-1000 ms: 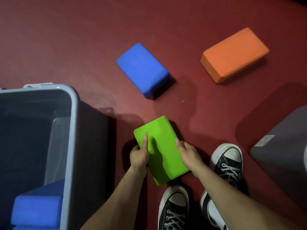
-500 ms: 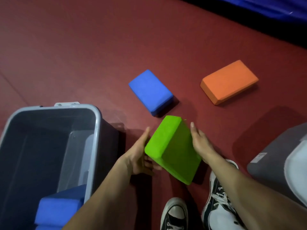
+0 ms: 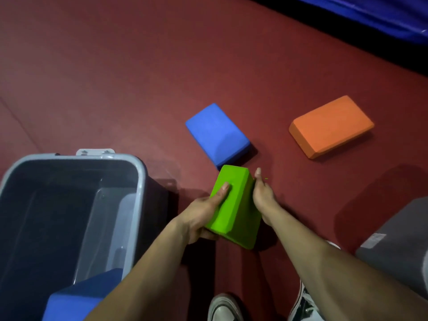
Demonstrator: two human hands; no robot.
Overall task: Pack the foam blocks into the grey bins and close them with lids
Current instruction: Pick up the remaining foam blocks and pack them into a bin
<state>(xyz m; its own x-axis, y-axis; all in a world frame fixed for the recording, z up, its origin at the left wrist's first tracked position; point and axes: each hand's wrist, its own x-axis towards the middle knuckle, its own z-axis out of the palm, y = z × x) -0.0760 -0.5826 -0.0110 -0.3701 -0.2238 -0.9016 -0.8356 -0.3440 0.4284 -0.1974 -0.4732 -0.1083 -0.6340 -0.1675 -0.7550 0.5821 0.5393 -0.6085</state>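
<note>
Gripping the green block (image 3: 239, 205) with my left hand (image 3: 203, 215) and right hand (image 3: 262, 198), I am finding the four-o'clock label (image 3: 370, 240) unreadable.

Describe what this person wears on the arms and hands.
The left hand and right hand are ungloved, with no rings, watch or bracelet visible. No sleeves show along either arm up to the frame's edge.

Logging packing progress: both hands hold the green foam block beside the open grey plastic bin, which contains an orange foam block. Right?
No: the head view shows the grey plastic bin holds a blue foam block; the orange foam block lies on the floor. The rest stands.
</note>
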